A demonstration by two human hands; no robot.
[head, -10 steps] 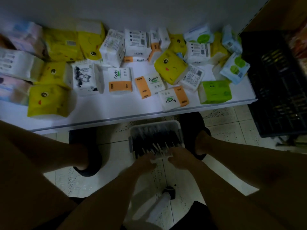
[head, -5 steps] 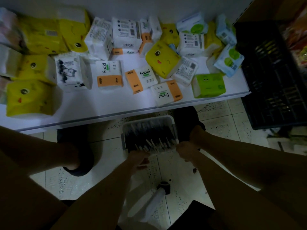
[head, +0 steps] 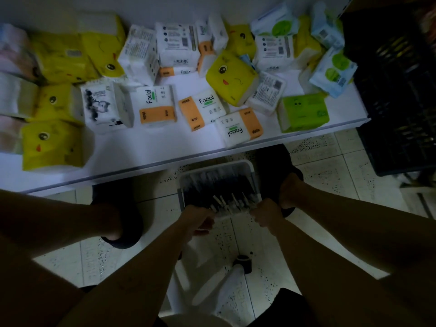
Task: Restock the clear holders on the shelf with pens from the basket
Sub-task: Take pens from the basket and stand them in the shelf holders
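Head, left hand [head: 197, 218], right hand [head: 266, 212] gripping basket [head: 252, 175]

Dim room, plain pale wall [head: 146, 8] at the back, low white shelf [head: 141, 156] strewn with yellow, white, green and blue tissue packs [head: 232, 79], light speckled floor tiles [head: 330, 166] below, black slatted plastic crate [head: 396, 95] at the right.

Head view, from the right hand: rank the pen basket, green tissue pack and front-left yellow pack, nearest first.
1. Pen basket, near rim gripped by the right hand.
2. Green tissue pack, shelf's right end.
3. Front-left yellow pack, shelf's left side.
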